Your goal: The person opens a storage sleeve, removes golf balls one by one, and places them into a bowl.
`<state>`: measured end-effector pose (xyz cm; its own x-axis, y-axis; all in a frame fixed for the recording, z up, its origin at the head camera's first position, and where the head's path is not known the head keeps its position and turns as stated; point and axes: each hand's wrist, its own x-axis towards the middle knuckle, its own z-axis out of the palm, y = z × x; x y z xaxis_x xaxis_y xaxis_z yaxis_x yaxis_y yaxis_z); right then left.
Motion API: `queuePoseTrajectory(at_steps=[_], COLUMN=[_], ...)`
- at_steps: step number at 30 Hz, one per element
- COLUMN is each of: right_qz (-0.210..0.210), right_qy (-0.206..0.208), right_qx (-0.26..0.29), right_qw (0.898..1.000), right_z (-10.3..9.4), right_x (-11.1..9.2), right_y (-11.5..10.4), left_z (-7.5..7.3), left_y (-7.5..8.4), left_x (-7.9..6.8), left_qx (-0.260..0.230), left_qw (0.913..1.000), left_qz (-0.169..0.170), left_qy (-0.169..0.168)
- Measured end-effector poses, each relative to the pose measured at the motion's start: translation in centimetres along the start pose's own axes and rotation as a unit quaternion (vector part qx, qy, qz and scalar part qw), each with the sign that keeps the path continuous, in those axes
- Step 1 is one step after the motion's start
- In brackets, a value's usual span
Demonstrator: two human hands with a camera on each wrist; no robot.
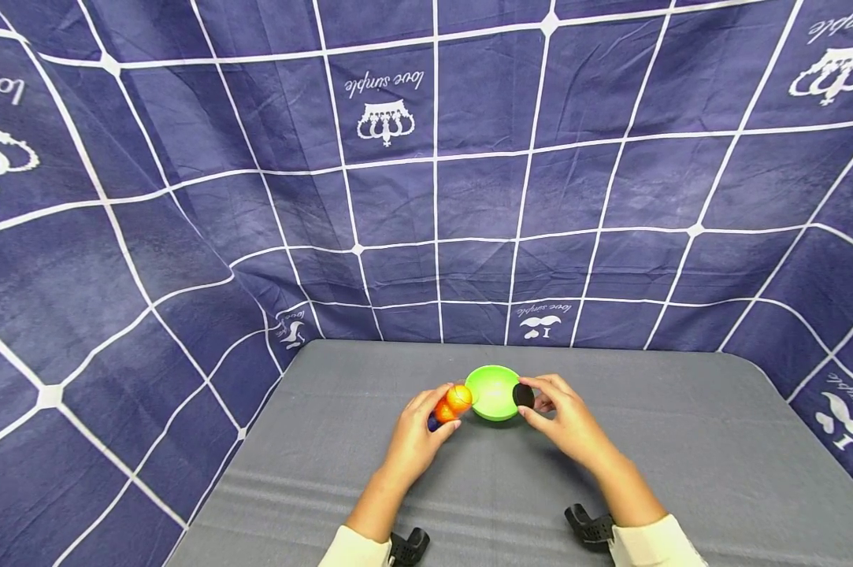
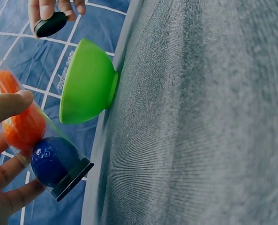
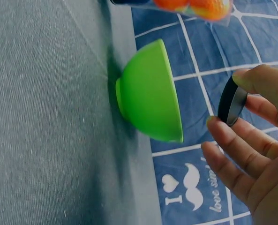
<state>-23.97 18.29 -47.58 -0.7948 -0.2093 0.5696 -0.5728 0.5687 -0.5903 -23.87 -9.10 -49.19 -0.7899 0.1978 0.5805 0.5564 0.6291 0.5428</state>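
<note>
My left hand [image 1: 417,431] grips a clear tube [image 2: 44,123] of balls, tilted toward the bowl. Inside it, a dark blue ball [image 2: 55,161] lies at the black base, with an orange ball [image 2: 25,129] and a yellow-orange ball [image 1: 459,398] further up toward the open-looking end. Between the hands, a bright green bowl [image 1: 493,392] stands upright on the grey table. A round black cap [image 3: 232,101] is pinched between thumb and fingers of my right hand [image 1: 568,417], held beside the bowl's right rim and above it. The bowl's inside looks bare in the head view.
The grey cloth-covered table [image 1: 511,504] stretches around the bowl. A dark blue curtain [image 1: 483,197] with white lines hangs behind it and along both sides. Black wrist mounts [image 1: 591,528] sit on both forearms near the cream sleeves [image 1: 656,543].
</note>
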Motion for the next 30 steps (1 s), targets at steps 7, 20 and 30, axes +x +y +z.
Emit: queuePoseTrajectory(at_steps=[7, 20, 30], right_qz=[0.026, 0.089, 0.144], right_qy=[-0.003, -0.026, -0.065], right_qx=[-0.018, -0.070, -0.108], right_qw=[0.999, 0.993, 0.982], right_z=[-0.5, -1.3, -1.5], right_x=[-0.3, -0.8, -1.2], right_y=[1.1, 3.1, 3.6], left_z=[0.0, -0.1, 0.1], left_y=[-0.3, -1.1, -1.6], left_x=[-0.1, 0.0, -0.2], left_qx=[-0.007, -0.019, -0.026], left_qw=[0.9998, 0.9987, 0.9977], left_qz=[-0.009, -0.042, -0.059], left_qy=[0.016, 0.022, 0.022])
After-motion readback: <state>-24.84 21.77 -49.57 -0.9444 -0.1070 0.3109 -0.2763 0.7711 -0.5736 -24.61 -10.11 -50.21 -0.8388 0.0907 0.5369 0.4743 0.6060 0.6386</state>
